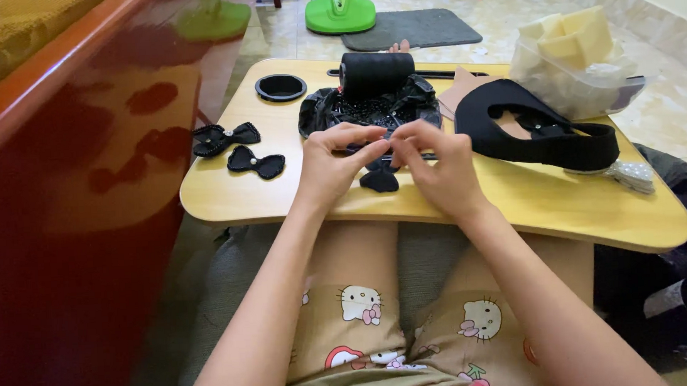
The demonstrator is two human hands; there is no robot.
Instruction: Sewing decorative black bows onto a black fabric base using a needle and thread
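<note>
My left hand and my right hand meet over the front middle of a small yellow lap table. Both pinch a small black fabric bow piece that hangs just below the fingertips. Two finished black bows lie at the table's left. Behind my hands sits a black bag of small dark beads with a black thread spool lying across it.
A round black lid lies at the back left. Black strap loop and a clear tub of yellow foam stand at right. A red wooden bed frame borders the left. A green fan base and grey mat lie beyond on the floor.
</note>
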